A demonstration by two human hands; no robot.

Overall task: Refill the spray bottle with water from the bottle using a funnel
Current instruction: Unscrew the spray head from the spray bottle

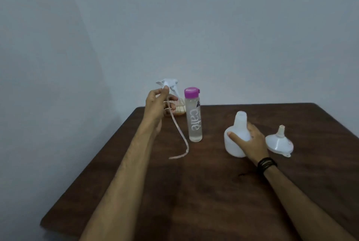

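Note:
The white spray bottle body (236,134) stands open-necked on the dark wooden table (213,192), and my right hand (247,142) grips its lower part. My left hand (158,104) holds the white spray head (168,83) up above the table's far left corner. Its long dip tube (179,134) hangs down, the end curling onto the table. A clear water bottle with a purple cap (193,116) stands upright between my hands. A white funnel (279,142) rests upside down, spout up, just right of the spray bottle.
A small glass jar with pale contents (179,109) sits at the table's far edge, behind my left hand. A plain grey wall rises behind the table. The table's left edge runs diagonally toward me.

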